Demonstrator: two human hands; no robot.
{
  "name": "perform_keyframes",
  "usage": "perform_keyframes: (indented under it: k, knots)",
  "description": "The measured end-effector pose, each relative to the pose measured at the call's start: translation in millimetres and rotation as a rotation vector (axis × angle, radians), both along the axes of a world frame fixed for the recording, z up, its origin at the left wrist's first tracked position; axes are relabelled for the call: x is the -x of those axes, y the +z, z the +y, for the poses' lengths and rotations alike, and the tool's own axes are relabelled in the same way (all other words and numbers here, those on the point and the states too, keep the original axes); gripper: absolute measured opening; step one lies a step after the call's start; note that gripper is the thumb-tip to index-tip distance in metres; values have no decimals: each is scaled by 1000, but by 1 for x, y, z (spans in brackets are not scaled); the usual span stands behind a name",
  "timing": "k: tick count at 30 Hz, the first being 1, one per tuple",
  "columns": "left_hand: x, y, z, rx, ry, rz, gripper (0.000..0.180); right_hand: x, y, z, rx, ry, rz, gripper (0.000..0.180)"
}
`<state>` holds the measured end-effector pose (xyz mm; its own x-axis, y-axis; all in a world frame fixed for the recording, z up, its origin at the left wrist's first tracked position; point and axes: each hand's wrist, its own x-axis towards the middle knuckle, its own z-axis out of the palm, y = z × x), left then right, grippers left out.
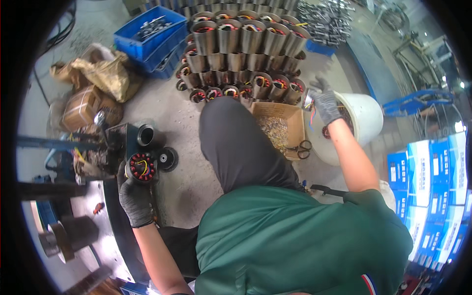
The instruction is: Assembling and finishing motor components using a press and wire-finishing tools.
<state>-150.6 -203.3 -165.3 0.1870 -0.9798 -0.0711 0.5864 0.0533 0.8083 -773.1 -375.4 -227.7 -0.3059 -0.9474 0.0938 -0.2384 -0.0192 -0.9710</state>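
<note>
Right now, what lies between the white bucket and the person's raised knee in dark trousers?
In the head view, an open cardboard box of small metal parts sits between the white bucket and the knee, with scissors at its near corner.

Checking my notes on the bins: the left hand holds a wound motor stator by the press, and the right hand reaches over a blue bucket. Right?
Not quite. The head view shows the bucket under the right hand is white, not blue. The left hand does hold the stator.
</note>
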Motion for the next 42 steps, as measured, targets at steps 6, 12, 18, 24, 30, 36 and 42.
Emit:
perform_keyframes:
  k: [6, 12, 18, 24, 30, 36, 42]
  knots:
    - [81, 54, -41, 79, 19, -378, 81, 91, -154, 32, -545, -234, -76, 70]
    - [172, 100, -105, 130, -60, -574, 73, 136, -225, 79, -829, 18, 1129, 59]
    - [272, 39, -170, 28, -536, -317, 64, 164, -264, 94, -1141, -62, 977, 55]
    - [308, -71, -188, -195, -697, -203, 69, 61, -169, 27, -158, 42, 588, 42]
    - [308, -83, -181, -97, -813, -682, 63, -85, -54, 15, -943, 529, -763, 66]
    - [308, -99, -177, -21, -788, -1211, 59, -118, -107, 8, -860, 524, -1062, 57]
    - [294, -102, -191, -29, -515, -1311, 51, -105, -119, -1, -461, 210, -870, 42]
